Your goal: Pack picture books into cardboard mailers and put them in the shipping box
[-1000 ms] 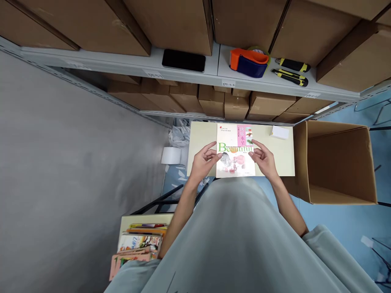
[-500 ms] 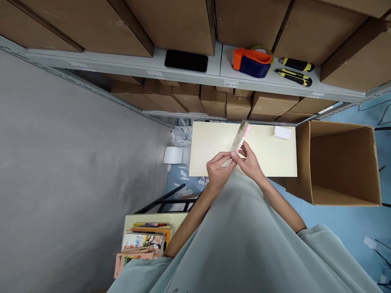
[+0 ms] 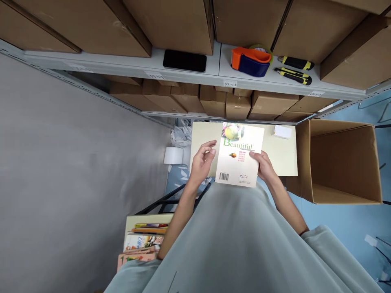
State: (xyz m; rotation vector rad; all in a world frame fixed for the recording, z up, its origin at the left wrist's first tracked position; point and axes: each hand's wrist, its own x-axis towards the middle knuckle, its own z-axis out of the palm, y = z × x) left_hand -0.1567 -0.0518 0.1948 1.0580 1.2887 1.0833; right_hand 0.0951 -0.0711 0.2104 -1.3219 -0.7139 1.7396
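A thin white book (image 3: 241,169) faces me with its back cover, showing fruit pictures, the word "Beautiful" and a barcode at its lower left. My right hand (image 3: 266,165) grips its right edge, thumb on the cover and the other fingers behind. Just off the book's left edge, my left hand (image 3: 202,162) is apart from it, fingers loosely curved and holding nothing. Below the book lies the pale tabletop (image 3: 281,158), partly hidden by it.
A small white box (image 3: 282,132) sits at the table's far right. Beside the table stands an open cardboard box (image 3: 345,162). The shelf above carries a phone (image 3: 185,61), tape dispenser (image 3: 252,62), utility knives (image 3: 295,70) and cartons. Several books (image 3: 143,242) lie at lower left.
The book, earlier seen nearly edge-on in both hands, now shows its back cover flat toward me. My left hand has let go and moved left; my right hand keeps its hold.
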